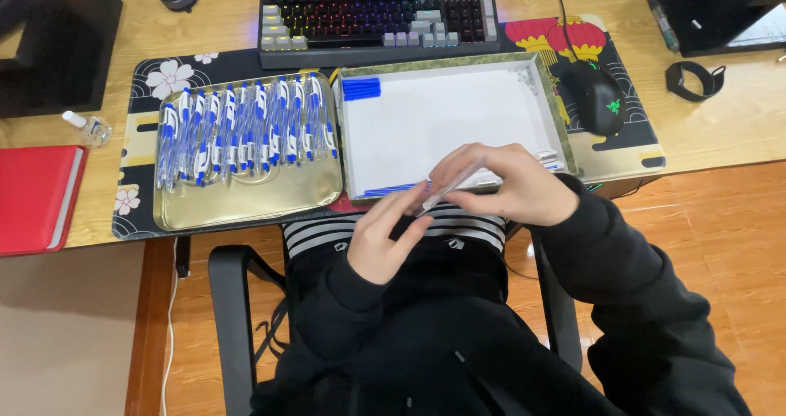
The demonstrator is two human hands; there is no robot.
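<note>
- We pinch a clear pen barrel (449, 188) between left hand (383, 240) and right hand (509, 185), over our lap: light, stiff, slippery; grip its ends.
- Beyond, white box (446, 121).
- Left, gold tray (246, 199) of finished pens (241, 129).

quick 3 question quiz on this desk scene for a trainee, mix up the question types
1. True or false: the gold tray holds a row of blue and clear pens.
2. What do the left hand and right hand hold between them? A) a clear pen barrel B) the mouse C) the red book
3. Which lies in the white box's far left corner?

Key: 1 true. 2 A. 3 a small stack of blue pen parts.
</note>
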